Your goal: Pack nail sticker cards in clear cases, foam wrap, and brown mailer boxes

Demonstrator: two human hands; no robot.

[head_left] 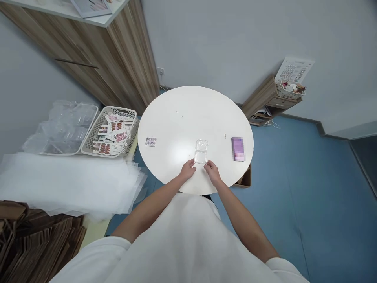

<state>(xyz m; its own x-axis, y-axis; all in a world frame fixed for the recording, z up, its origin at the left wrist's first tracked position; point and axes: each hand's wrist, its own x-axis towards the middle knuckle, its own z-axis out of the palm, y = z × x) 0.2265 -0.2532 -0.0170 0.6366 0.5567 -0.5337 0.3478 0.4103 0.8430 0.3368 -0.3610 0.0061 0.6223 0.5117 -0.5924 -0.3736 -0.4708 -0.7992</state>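
Note:
A small clear plastic case (201, 151) lies opened flat on the round white table (182, 118), near its front edge. My left hand (187, 170) rests just below the case's left corner, fingers curled, fingertips close to the case. At the lower right corner of the case is my right hand (211, 170), also with curled fingers touching or nearly touching its edge. Whether either hand grips the case is too small to tell. A small card of press-on nails (150, 141) lies at the table's left. A purple packet (238, 148) lies at the right.
A white basket (133, 135) of nail cards and a tray of clear plastic cases (66, 127) stand left of the table. Clear plastic sheets (67, 181) and brown paper bags (35, 239) lie lower left. A wooden cabinet (118, 59) stands behind; a small shelf (271, 98) at right.

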